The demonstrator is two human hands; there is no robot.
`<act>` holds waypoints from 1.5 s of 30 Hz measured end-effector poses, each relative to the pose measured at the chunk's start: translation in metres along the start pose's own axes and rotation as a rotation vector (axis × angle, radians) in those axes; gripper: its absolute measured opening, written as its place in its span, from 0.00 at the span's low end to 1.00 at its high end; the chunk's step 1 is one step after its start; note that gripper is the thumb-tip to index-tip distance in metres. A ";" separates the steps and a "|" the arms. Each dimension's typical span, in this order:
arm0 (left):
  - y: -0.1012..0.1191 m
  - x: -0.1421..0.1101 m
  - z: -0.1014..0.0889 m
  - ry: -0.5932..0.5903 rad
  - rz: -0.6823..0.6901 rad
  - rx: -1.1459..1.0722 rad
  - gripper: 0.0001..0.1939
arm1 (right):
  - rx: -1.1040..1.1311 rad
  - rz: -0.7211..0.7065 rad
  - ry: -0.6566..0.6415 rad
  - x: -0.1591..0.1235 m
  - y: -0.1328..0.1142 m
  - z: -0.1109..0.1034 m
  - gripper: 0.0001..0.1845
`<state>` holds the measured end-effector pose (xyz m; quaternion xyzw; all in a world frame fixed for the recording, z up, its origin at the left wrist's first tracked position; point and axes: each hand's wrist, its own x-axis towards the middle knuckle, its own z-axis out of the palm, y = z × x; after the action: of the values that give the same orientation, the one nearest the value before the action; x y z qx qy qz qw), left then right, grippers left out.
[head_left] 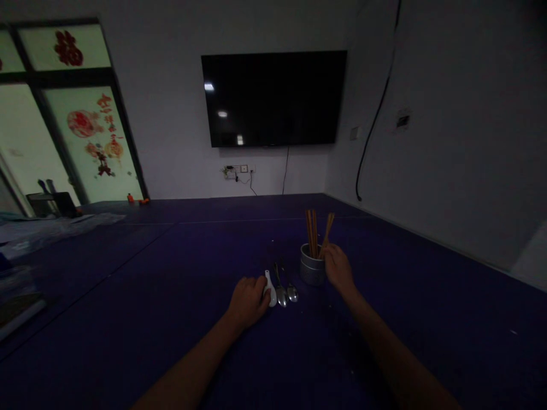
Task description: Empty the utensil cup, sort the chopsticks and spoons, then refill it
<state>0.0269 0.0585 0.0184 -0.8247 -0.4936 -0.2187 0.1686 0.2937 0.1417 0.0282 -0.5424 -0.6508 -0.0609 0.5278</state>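
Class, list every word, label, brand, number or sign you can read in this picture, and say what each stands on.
"福": the red sign on the upper glass pane.
Column of red characters, lower glass pane: too blurred to read.
Round red emblem, same pane: too blurred to read.
Television: no readable brand.
Grey cup: no readable label.

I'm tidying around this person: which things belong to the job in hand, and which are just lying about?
Likely in use:
white spoon, at the left hand
chopsticks and grey holder, at the right hand
two metal spoons, between the hands

Apparently just lying about:
small orange items, far left
plastic sheeting, left
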 end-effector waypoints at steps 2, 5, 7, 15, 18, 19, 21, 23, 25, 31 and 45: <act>0.000 0.000 0.001 0.010 0.003 -0.001 0.09 | 0.037 0.044 0.040 -0.002 -0.004 0.000 0.25; 0.000 0.000 0.001 0.009 0.004 -0.010 0.09 | 0.108 0.155 0.165 -0.005 -0.011 -0.001 0.26; 0.000 -0.001 0.001 0.000 0.002 -0.017 0.09 | 0.174 0.213 0.221 -0.007 -0.014 -0.002 0.24; -0.002 0.000 0.000 -0.037 -0.019 -0.027 0.09 | 0.139 0.089 0.202 -0.008 -0.010 0.001 0.21; -0.002 0.000 0.001 -0.046 -0.019 -0.028 0.10 | 0.113 0.013 0.190 -0.008 -0.010 0.001 0.20; -0.002 0.000 0.001 -0.049 -0.017 -0.029 0.10 | 0.112 -0.004 0.177 -0.008 -0.009 0.001 0.21; -0.002 0.000 0.001 -0.051 -0.015 -0.029 0.10 | 0.111 -0.026 0.150 -0.009 -0.008 0.002 0.21; -0.002 0.000 0.001 -0.051 -0.014 -0.026 0.10 | 0.115 -0.039 0.125 -0.009 -0.006 0.004 0.23; -0.001 0.000 0.000 -0.052 -0.015 -0.020 0.10 | 0.124 -0.050 0.103 -0.010 -0.004 0.005 0.24; -0.001 -0.001 0.000 -0.060 -0.011 -0.019 0.10 | 0.127 -0.009 0.052 -0.009 -0.004 0.007 0.28; -0.002 0.000 0.001 -0.092 -0.016 -0.034 0.11 | 0.106 -0.058 0.088 -0.006 -0.006 0.003 0.23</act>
<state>0.0250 0.0595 0.0178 -0.8326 -0.5037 -0.1904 0.1299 0.2858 0.1373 0.0251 -0.4912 -0.6448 -0.0652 0.5819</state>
